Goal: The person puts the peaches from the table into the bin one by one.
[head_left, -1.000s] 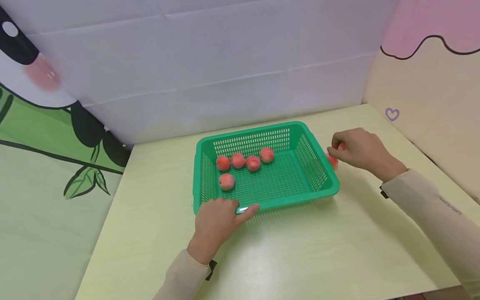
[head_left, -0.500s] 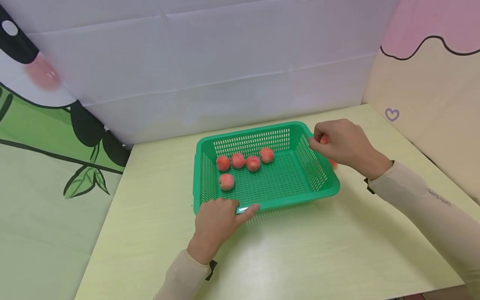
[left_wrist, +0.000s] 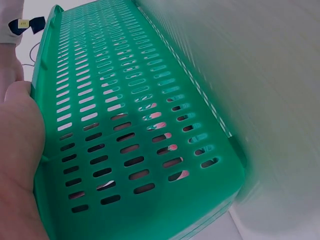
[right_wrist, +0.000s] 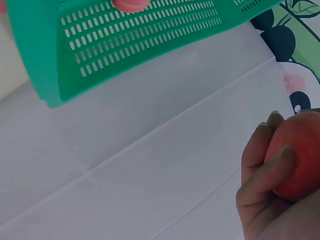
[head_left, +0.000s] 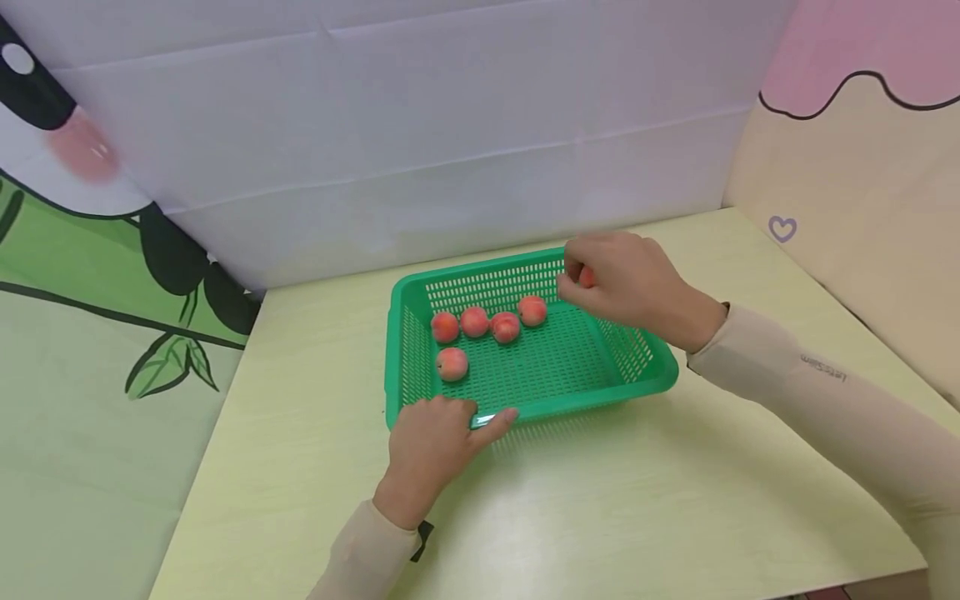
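My right hand (head_left: 630,279) holds a peach (right_wrist: 297,155) with curled fingers over the right part of a green plastic basket (head_left: 577,402); in the head view only a bit of that fruit shows between thumb and fingers. Inside the basket, several peaches (head_left: 506,327) lie toward the left, most in a row near the back and a separate one (head_left: 452,364) closer to the front. My left hand (head_left: 431,446) grips the basket's front rim near its left corner, thumb along the edge. The left wrist view shows that hand (left_wrist: 17,150) against the slotted basket wall (left_wrist: 125,125).
The basket stands on a pale yellow-green table (head_left: 300,467). Behind it hangs a white cloth (head_left: 450,150), with a printed cloth (head_left: 862,183) on the right and a green one on the left.
My right hand has carried the peach leftward from beside the basket to over its right part. A peach seen earlier outside the right wall is now hidden. My left hand has stayed put.
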`<state>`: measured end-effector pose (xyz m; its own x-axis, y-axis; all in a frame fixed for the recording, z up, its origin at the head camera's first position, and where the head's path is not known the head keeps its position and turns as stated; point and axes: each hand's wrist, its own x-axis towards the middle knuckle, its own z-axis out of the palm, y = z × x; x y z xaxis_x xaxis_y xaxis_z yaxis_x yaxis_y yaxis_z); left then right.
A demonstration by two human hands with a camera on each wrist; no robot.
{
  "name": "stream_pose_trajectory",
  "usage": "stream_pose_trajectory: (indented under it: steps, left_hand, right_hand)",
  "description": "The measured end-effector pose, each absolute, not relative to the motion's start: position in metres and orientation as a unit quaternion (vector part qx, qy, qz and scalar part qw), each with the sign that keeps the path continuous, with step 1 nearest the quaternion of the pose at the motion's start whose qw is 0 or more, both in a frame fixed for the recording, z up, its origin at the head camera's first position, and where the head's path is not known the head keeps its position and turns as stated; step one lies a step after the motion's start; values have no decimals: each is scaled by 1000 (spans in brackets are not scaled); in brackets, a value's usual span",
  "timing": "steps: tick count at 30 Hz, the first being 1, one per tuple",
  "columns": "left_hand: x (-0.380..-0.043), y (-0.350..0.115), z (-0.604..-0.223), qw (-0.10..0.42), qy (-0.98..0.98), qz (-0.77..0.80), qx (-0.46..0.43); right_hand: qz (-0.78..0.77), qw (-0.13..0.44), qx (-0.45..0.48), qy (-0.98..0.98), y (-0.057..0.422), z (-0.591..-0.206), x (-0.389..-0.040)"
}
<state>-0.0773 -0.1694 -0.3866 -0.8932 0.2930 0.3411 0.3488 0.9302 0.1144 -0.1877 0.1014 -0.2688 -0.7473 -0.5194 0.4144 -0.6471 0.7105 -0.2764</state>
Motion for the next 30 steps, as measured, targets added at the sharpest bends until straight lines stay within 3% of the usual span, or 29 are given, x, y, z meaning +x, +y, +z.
stream_pose_trajectory:
  steps: [11,30]
  left_hand:
    - [-78,-170,-387,170,-967,-85,-169]
    - [-78,-170,-389,164,-969,-86,-167]
  right_hand:
    - [176,52,336,-924,66,-261,-194]
    - [203,-66,400,-891,20,-272,-214]
